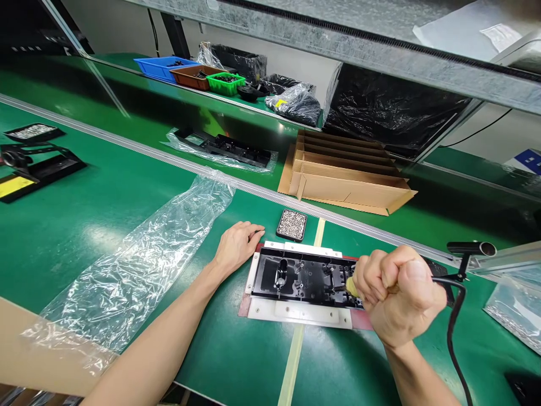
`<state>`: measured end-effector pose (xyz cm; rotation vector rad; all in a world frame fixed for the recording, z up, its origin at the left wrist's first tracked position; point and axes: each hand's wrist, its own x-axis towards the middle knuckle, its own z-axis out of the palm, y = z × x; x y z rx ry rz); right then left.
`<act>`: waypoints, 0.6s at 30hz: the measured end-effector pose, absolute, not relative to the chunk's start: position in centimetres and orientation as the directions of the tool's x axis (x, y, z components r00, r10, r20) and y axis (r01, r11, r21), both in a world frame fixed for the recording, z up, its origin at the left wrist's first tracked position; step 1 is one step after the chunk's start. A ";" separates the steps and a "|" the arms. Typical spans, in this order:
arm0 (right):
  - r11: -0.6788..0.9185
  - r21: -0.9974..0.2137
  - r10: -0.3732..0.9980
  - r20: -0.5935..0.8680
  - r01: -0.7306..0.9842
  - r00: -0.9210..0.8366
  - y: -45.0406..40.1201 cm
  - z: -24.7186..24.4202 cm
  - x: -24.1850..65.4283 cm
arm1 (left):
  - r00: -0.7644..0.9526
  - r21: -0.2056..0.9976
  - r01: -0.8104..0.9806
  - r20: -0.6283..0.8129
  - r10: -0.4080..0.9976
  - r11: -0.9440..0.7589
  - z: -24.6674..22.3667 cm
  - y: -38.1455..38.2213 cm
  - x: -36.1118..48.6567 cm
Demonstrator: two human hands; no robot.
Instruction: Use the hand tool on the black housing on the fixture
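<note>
A black plastic housing (pixel 310 276) with molded ribs and posts lies in a fixture of white blocks (pixel 296 313) on a red base. My right hand (pixel 399 293) is closed in a fist around a screwdriver, mostly hidden; its yellow part (pixel 351 286) shows beside the fingers, with the shaft directed at the housing. The right end of the housing is behind this hand. My left hand (pixel 239 245) rests by the fixture's upper left corner, fingers loosely extended and holding nothing visible. Just behind the fixture sits a small black tray (pixel 291 224) full of tiny metal parts.
Clear plastic film (pixel 143 265) covers part of the left bench. Cardboard dividers (pixel 346 180) stand behind the rail, near another black part (pixel 224 149) on plastic. At right are a tube holder (pixel 471 248) and a black cable (pixel 452 332). A metal shelf (pixel 338 39) hangs overhead.
</note>
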<state>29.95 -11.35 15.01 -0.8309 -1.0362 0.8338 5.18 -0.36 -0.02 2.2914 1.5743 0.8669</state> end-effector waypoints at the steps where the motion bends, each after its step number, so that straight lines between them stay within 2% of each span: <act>1: 0.438 -0.880 0.881 0.380 -0.183 0.281 -11.3 15.0 29.9 | 0.243 0.507 0.765 0.344 0.907 -0.398 0.1 -0.4 5.2; 5: 0.434 -0.881 0.883 0.374 -0.188 0.284 -11.3 15.1 29.9 | 0.188 0.552 0.733 0.396 0.899 -0.397 1.2 -1.1 5.3; 9: 0.439 -0.877 0.880 0.377 -0.195 0.287 -11.2 15.0 29.9 | 0.149 0.648 0.560 0.534 0.832 -0.516 3.0 -2.4 6.0; 14: 0.433 -0.879 0.886 0.374 -0.201 0.275 -11.2 15.0 30.1 | 0.329 0.658 0.244 0.635 0.699 -0.713 5.0 -4.1 7.2; 18: 0.428 -0.881 0.888 0.368 -0.201 0.276 -11.3 15.2 30.1 | 0.442 0.670 0.100 0.632 0.636 -0.735 5.6 -5.0 7.8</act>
